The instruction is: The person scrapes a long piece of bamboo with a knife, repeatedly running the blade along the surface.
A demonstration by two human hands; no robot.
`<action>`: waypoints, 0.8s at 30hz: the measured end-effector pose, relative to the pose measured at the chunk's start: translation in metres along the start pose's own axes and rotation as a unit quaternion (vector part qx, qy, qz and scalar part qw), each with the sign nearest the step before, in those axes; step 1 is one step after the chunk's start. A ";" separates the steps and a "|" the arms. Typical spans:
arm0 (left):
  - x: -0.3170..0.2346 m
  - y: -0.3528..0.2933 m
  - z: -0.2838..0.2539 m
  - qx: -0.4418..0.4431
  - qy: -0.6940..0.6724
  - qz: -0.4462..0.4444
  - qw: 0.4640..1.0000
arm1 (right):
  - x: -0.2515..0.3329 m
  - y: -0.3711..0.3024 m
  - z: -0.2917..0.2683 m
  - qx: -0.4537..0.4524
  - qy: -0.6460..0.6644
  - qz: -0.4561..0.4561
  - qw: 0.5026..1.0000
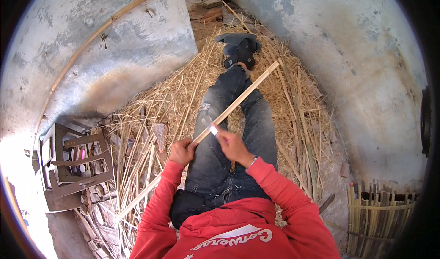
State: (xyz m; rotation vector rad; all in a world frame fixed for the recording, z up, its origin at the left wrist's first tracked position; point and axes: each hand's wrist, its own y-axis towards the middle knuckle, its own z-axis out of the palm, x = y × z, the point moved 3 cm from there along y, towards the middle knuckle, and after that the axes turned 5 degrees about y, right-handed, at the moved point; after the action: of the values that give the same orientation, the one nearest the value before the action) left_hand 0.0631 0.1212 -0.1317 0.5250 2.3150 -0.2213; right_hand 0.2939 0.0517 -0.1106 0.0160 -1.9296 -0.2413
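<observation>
Pale strip (247, 92) aslant over trousers (208, 167) — left hand (182, 152) tight around it, small bright object (213, 129) fast in right hand (233, 146)

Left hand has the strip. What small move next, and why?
Perhaps slide the right hand and its small tool along the pale strip, away from the left hand, which grips it: the tool appears to meet the strip, whose far stretch lies free ahead.

Left hand (182, 152) gripping strip (245, 96), right hand (234, 146) with possible blade (213, 130)
</observation>
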 end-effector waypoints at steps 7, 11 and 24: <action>-0.018 0.003 -0.010 0.070 -0.072 -0.104 0.989 | -0.006 0.008 -0.045 -0.046 -0.023 0.114 0.992; -0.015 0.003 -0.007 0.065 -0.073 -0.107 0.989 | 0.013 0.009 -0.025 -0.003 -0.005 0.040 0.999; -0.001 -0.001 0.006 0.053 -0.108 -0.110 0.987 | -0.002 0.000 -0.013 -0.051 -0.023 0.038 0.998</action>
State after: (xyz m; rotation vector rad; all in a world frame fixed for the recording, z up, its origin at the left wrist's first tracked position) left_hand 0.0671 0.1186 -0.1352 0.2800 2.1544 -0.4849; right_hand 0.3062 0.0502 -0.1076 -0.1311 -1.9577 -0.2923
